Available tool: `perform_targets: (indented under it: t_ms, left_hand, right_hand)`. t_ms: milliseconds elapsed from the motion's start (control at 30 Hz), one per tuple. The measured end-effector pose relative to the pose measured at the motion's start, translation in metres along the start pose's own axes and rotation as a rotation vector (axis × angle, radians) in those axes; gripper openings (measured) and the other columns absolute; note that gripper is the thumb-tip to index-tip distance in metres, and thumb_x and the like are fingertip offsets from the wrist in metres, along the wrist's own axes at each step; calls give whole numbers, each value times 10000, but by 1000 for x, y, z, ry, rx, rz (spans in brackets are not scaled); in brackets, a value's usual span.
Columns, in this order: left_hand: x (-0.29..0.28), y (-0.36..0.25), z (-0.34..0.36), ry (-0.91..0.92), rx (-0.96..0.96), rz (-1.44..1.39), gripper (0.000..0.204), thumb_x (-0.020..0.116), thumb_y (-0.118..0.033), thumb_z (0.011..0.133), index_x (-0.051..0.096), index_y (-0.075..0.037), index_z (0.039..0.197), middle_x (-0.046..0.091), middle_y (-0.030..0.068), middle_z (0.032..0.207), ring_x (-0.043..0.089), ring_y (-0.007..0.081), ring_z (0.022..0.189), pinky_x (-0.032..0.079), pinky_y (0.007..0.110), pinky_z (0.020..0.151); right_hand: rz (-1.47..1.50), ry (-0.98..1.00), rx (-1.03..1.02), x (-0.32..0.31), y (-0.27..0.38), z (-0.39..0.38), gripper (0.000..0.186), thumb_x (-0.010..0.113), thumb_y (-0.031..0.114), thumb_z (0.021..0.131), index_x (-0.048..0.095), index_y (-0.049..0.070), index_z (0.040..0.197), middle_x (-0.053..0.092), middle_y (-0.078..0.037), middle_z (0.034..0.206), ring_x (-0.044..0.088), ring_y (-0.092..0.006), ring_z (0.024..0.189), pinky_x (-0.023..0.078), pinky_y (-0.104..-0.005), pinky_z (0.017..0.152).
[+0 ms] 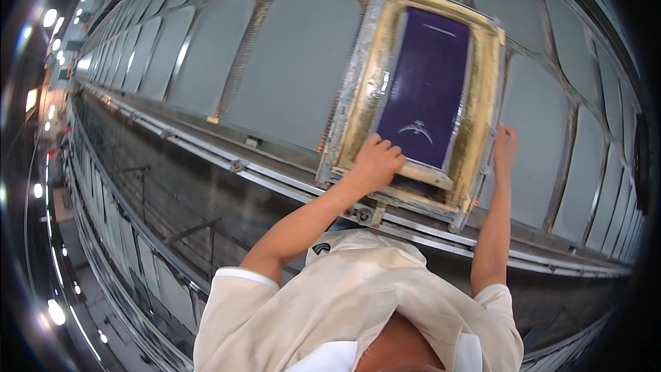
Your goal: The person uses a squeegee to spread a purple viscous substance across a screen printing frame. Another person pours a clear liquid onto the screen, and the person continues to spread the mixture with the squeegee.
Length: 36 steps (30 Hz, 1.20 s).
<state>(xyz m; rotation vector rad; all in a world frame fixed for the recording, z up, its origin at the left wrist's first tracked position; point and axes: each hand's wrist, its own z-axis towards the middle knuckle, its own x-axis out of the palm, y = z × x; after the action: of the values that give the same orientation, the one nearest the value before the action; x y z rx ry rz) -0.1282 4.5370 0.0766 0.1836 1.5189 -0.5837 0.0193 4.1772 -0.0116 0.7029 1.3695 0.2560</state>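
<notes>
A screen printing frame (pixel 493 69) with tape-covered inner borders lies on the long table in front of me, a little right of the middle. Its dark purple mesh (pixel 430 83) bears a pale curved design near my side. My left hand (pixel 375 163) is closed on the left end of a squeegee (pixel 428 173), whose light wooden bar crosses the near end of the mesh. The squeegee's lower edge is hidden. At the frame's right side, my right hand (pixel 505 147) has its fingers bent around the outer edge; their tips are partly hidden.
Grey rounded panels (pixel 296 62) lie in a row along the table to both sides of the frame. A metal rail (pixel 275 182) runs along the table's near edge, close to my body. Another rack-like table (pixel 131 234) stands behind at the left, across a walkway.
</notes>
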Motion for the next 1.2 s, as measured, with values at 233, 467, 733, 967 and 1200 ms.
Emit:
perform_targets:
  t_ms: [233, 467, 733, 967, 1200]
  left_hand:
    - [-34, 22, -32, -68, -72, -114, 399, 802, -129, 614, 712, -151, 1002, 683, -20, 954, 643, 197, 911, 422, 382, 861]
    - [-90, 162, -124, -58, -94, 21, 413, 788, -116, 632, 712, -150, 1037, 709, -18, 1064, 642, 199, 934, 424, 376, 876]
    - [-97, 243, -249, -72, -43, 73, 458, 755, -82, 612, 703, -112, 1066, 715, -14, 1093, 629, 202, 892, 439, 373, 853]
    - [-76, 278, -235, -209, 37, 100, 399, 702, -67, 668, 696, -98, 1066, 698, -5, 1072, 595, 208, 842, 429, 385, 822]
    - [-72, 390, -87, -237, 73, 103, 475, 731, -43, 636, 692, -111, 1105, 709, 12, 1096, 625, 225, 904, 424, 403, 846]
  right_hand:
    - [99, 34, 93, -54, 94, -15, 307, 655, 328, 986, 672, 31, 909, 608, -78, 776, 538, -175, 744, 454, -337, 707]
    - [313, -92, -125, 106, 207, -83, 291, 672, 312, 953, 665, 23, 929, 692, -155, 866, 632, -304, 788, 486, -396, 736]
    - [340, -53, -16, 174, 321, -141, 294, 666, 322, 939, 663, 28, 925, 677, -168, 793, 616, -316, 697, 478, -413, 677]
    - [209, -47, 13, 192, 326, -141, 284, 648, 319, 954, 661, 38, 917, 643, -184, 740, 575, -333, 652, 463, -433, 652]
    - [13, 107, -21, 192, 315, -134, 289, 630, 315, 966, 685, 32, 962, 691, -190, 824, 633, -407, 745, 503, -466, 709]
